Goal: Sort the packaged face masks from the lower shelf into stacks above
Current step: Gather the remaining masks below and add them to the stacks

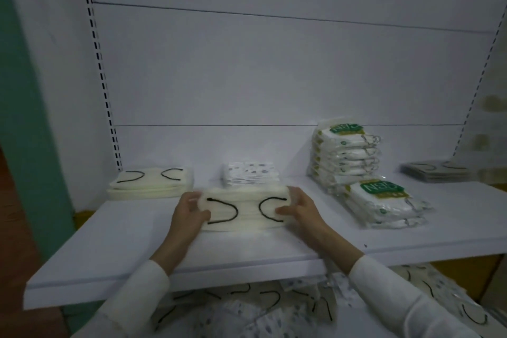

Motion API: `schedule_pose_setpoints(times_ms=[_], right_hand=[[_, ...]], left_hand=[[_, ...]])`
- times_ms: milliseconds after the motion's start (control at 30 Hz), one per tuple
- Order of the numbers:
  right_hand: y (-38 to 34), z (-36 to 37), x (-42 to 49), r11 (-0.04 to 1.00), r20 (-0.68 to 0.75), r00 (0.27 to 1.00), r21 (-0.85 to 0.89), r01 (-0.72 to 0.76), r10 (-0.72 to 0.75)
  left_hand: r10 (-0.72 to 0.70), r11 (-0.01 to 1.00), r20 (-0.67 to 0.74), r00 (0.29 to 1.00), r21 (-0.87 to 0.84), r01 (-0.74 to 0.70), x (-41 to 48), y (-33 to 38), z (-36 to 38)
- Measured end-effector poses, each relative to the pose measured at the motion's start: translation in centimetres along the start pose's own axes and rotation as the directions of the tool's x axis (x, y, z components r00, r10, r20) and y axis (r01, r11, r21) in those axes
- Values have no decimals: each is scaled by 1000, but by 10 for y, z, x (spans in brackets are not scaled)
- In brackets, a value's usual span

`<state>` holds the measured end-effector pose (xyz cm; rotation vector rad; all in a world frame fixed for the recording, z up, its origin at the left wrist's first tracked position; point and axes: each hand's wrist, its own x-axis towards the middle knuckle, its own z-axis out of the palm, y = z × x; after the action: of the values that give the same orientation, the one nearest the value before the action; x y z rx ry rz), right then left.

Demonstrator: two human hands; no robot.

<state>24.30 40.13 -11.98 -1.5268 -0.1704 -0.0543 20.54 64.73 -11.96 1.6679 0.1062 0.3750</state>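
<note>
At the bottom of the frame we saw the loose masks (274, 310) scattered on the lower shelf: cream ones with black ear loops mixed with white spotted packets, the pile partly hidden under the front edge of the upper shelf (109, 255). Two white sleeves (131, 291) reached up over that edge from the lower corners.

At the middle of the frame, on the upper shelf, lay the cream mask stack (244, 208), flat, its black loops facing up. It sat directly between the hands. The left hand (189, 214) gripped its left end with the fingers curled over the top beside the left loop. The right hand (299, 208) gripped its right end, thumb laid on top by the right loop and fingers wrapped round the far corner. Whether the stack rested fully on the board or was lifted a little, we could not tell.

Behind the left hand, toward the left of the frame, a second cream stack (151, 182) lay flat. Just behind the held stack stood a low stack of spotted white packets (251, 174). To the right, a short slumped pile of green-labelled packs (384, 203) leaned in front of a taller pile of the same packs (343, 153). Farther right, a thin grey stack (436, 171) lay near the back.

Behind everything rose the white back panel (274, 77), with a slotted upright (101, 77) at the left.
</note>
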Motion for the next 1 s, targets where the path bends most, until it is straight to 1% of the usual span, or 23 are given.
schedule_pose_setpoints(times_ms=[33, 100, 200, 333, 400, 467, 567, 633, 700, 867, 1000], right_hand=[[-2, 2, 0, 1000, -61, 998, 22, -5, 6], [-4, 6, 1, 999, -115, 993, 40, 7, -3], [-5, 12, 1, 999, -118, 992, 15, 38, -36], [1, 12, -4, 999, -92, 995, -37, -34, 31], [3, 5, -4, 995, -90, 996, -92, -34, 26], [5, -3, -5, 985, -90, 995, -172, 15, -31], [7, -11, -9, 938, -84, 990, -338, 75, -110], [8, -14, -11, 914, -95, 985, -394, 97, -146], [5, -15, -13, 910, -92, 983, -400, 111, -161], [-4, -13, -1, 949, -84, 988, -300, 96, -127], [-12, 6, 13, 958, -59, 990, -267, 110, -130]], left_hand=[[-2, 1000, -18, 1000, -17, 2, 2, 1, 2], [-1, 1000, -32, 999, -25, 0, 5, 4, 7], [19, 1000, -61, 998, 13, -19, 7, 7, 11], [-62, 998, -81, 995, 29, 64, 9, -2, 5], [-68, 998, -70, 995, 5, 68, 8, -6, 1], [-57, 998, -67, 996, -11, 56, 9, -8, -3], [-31, 998, -72, 997, 52, 35, 9, -11, -8], [0, 994, -88, 996, 106, 10, 7, -14, -13], [38, 988, -88, 995, 149, -25, 5, -14, -17], [113, 974, -78, 991, 204, -95, 9, -3, -30], [199, 952, -111, 974, 257, -165, 15, 3, -49]])
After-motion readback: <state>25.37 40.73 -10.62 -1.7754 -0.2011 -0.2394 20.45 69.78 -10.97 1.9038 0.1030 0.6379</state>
